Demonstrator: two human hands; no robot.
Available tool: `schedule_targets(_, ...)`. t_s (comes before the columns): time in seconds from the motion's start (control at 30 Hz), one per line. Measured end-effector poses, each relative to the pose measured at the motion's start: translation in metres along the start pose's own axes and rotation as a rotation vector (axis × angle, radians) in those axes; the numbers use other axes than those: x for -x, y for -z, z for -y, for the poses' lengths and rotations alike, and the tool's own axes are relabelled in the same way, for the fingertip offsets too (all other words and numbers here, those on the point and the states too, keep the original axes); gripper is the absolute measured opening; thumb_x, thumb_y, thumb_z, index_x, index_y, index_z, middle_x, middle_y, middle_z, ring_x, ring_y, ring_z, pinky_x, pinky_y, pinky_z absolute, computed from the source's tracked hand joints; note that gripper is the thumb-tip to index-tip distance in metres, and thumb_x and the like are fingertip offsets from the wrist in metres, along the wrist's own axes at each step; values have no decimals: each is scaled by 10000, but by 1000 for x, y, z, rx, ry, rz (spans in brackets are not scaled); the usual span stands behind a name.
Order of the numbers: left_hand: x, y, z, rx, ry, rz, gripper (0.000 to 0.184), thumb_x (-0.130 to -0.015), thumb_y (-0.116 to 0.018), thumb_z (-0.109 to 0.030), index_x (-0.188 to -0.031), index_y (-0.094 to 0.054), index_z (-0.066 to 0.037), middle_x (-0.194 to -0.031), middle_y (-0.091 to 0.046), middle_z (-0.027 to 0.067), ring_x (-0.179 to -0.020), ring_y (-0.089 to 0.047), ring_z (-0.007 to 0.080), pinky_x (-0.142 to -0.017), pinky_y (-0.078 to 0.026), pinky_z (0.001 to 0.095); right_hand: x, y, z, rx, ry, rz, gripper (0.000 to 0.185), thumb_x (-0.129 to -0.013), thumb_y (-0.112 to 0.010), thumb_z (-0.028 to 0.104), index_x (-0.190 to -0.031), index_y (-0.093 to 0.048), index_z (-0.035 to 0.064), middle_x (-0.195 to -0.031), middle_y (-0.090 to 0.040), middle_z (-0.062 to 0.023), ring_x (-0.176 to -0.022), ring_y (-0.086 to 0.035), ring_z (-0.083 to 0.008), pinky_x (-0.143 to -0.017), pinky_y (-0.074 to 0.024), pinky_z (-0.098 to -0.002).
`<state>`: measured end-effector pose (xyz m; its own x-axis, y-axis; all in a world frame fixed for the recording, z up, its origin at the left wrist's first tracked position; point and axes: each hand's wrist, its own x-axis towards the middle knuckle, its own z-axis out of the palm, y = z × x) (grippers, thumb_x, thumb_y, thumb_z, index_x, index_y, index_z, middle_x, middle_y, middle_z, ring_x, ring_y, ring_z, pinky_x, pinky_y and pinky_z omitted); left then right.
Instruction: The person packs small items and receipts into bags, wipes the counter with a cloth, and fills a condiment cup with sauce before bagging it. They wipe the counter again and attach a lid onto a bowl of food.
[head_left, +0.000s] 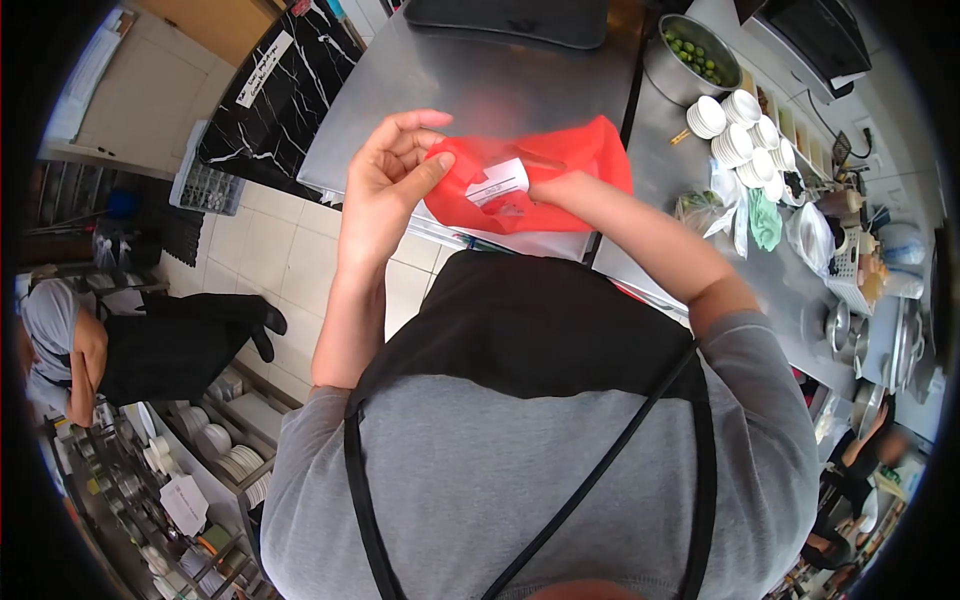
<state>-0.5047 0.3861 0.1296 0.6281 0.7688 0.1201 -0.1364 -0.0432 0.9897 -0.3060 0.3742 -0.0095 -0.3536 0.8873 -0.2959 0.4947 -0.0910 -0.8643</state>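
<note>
A kitchen worker in a black apron (560, 310) held a red plastic bag (605, 155) at the near edge of a stainless-steel counter (400, 95). The left hand (392, 180) had its thumb pressed over one side of the bag, its grip closed on that edge while the index finger stuck out free, probably to keep the thin plastic taut. The right hand (558, 188) reached in from the opposite side, its fingers hidden by red folds (whether that grip had closed on anything could not be told). Holding the bag from both sides likely kept the limp plastic spread. A white printed label (500, 180) showed between the hands, too small to read; whether it was attached or loose was unclear.

A black tray (505, 22) lay at the counter's far side, seemingly set back to leave working room. To the right, a steel pot (662, 75) held green limes (695, 58), its high wall suited to round fruit that might roll. Small white dishes (735, 145) were stacked nearby, presumably to save space and sit within reach. At left, a co-worker (160, 345) stood apart, arms bent.
</note>
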Motion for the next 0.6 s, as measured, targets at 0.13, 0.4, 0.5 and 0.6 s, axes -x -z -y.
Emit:
schedule_targets(0.13, -7, 9, 12, -25, 18, -27, 292, -788, -519, 77, -1073, -482, 25, -861, -591, 66, -795, -573, 107, -723, -441, 214, -26, -2, -25, -413, -20, 96, 401, -850, -468, 326, -1167, -501, 83, -1139, -534, -91, -1031, -513, -188, -868, -397, -297)
schedule_targets(0.4, -3, 20, 10, -48, -50, -165, 230, -799, -502, 70, -1025, -507, 33, -847, -596, 72, -741, -577, 97, -664, -452, 205, -51, -12, -28, -551, -28, 172, 408, -838, -494, 309, -1183, -491, 91, -1159, -518, -91, -1054, -498, -195, -884, -384, -296)
schedule_targets(0.5, -6, 29, 13, -45, -37, -213, 234, -797, -504, 73, -1027, -508, 32, -847, -595, 77, -737, -579, 100, -669, -457, 210, -57, -4, -17, -514, 4, 182, 405, -842, -491, 300, -1183, -487, 83, -1167, -510, -93, -1052, -497, -199, -883, -384, -295)
schedule_targets(0.6, -9, 40, 16, -108, -37, -240, 231, -797, -506, 71, -1024, -511, 28, -852, -595, 85, -732, -579, 101, -667, -457, 209, -45, 13, -4, -308, 49, 131, 401, -845, -488, 291, -1183, -483, 75, -1174, -502, -96, -1051, -496, -203, -882, -385, -293)
